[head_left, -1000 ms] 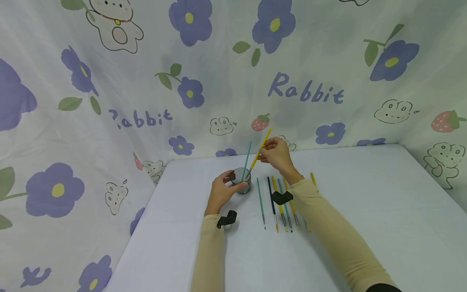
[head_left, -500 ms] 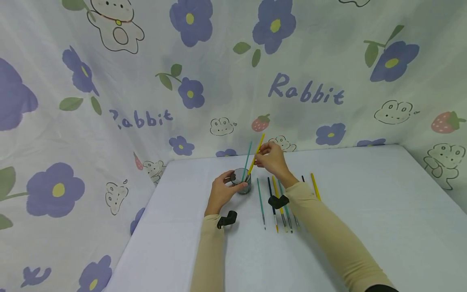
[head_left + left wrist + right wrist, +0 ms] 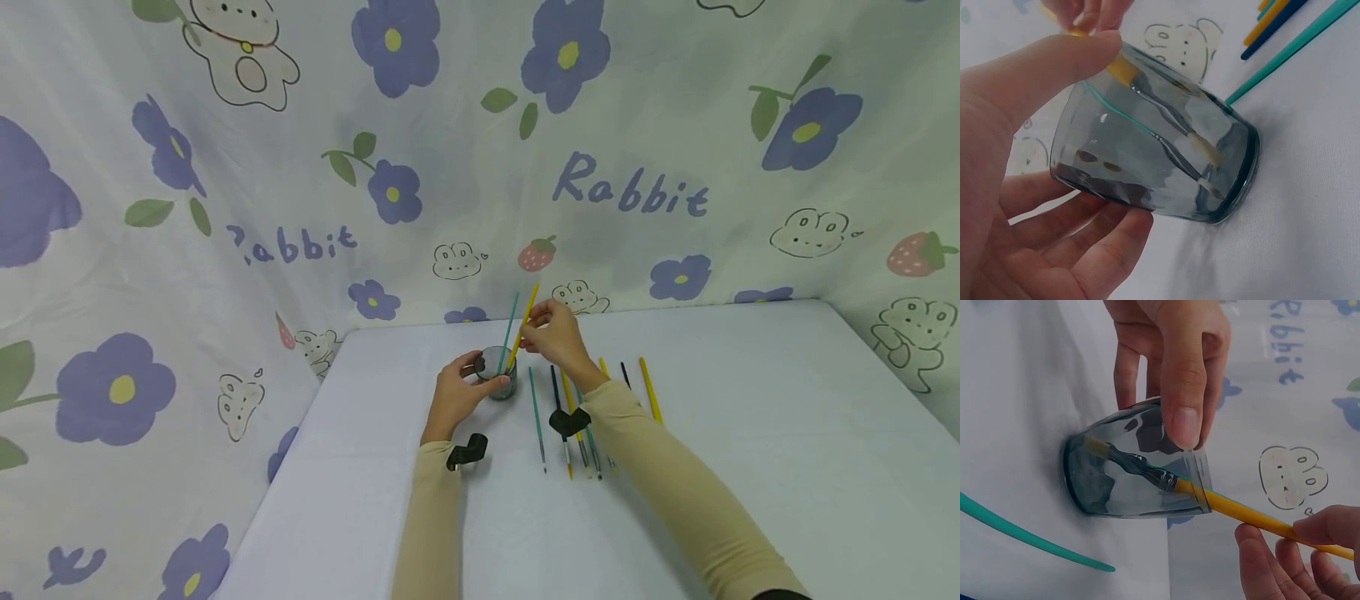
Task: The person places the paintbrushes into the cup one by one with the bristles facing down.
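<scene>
A smoky glass cup (image 3: 504, 387) stands on the white table, and my left hand (image 3: 459, 395) grips it around the side near the rim. My right hand (image 3: 557, 335) pinches a yellow paintbrush (image 3: 528, 310) by its handle. In the right wrist view, that yellow paintbrush (image 3: 1241, 511) slants into the cup with its bristles near the bottom. Beside it in the cup leans a teal paintbrush (image 3: 510, 321); through the glass in the left wrist view, both brush heads point down, with the yellow brush's bristles (image 3: 1205, 150) close to the base.
On the table right of the cup, several paintbrushes lie roughly side by side, among them a teal one (image 3: 536, 412) and a thick yellow one (image 3: 650, 388). My right forearm (image 3: 667, 467) covers some of them. A patterned curtain (image 3: 465, 167) hangs behind the table.
My right hand has moved left and down, lowering the yellow paintbrush deeper into the cup and making it steeper. The left hand stays on the cup. More brushes show behind the right arm.
</scene>
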Tool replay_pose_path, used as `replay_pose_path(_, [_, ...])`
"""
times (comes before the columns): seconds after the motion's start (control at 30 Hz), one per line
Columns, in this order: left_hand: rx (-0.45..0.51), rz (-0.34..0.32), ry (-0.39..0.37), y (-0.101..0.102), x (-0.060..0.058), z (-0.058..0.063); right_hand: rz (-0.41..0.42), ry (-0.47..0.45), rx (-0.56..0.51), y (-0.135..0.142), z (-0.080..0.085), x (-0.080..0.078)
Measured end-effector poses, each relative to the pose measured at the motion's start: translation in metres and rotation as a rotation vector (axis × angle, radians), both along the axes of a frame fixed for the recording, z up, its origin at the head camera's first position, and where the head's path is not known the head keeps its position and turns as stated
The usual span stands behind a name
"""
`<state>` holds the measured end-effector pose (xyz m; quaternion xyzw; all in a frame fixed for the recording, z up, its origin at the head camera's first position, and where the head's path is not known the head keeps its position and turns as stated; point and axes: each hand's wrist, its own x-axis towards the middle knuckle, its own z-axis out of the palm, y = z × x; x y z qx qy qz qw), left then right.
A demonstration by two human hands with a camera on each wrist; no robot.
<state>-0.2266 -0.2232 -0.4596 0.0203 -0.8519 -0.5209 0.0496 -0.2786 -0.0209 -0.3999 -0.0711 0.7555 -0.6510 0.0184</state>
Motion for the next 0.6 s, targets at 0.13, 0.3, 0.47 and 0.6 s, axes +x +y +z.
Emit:
replay_pose_path(0.13, [0.006,-0.002,0.001,0.0000,-0.0005,-0.0002,0.008,-0.005,0.016,-0.0017,-0.0017,0.0010])
replay_pose_path(0.3, [0.012,-0.015,0.010,-0.0005,-0.0017,-0.0018,0.011,-0.004,0.025,-0.0019,-0.0021,0.0023])
replay_pose_path(0.47, [0.003,-0.015,0.012,-0.0001,-0.0008,-0.0006,0.002,-0.005,0.034,0.0007,-0.0005,0.0034])
replay_pose_path(0.6, [0.003,-0.013,0.013,-0.0001,0.0004,0.0011,0.003,0.004,0.051,0.0068,0.0018,0.0047])
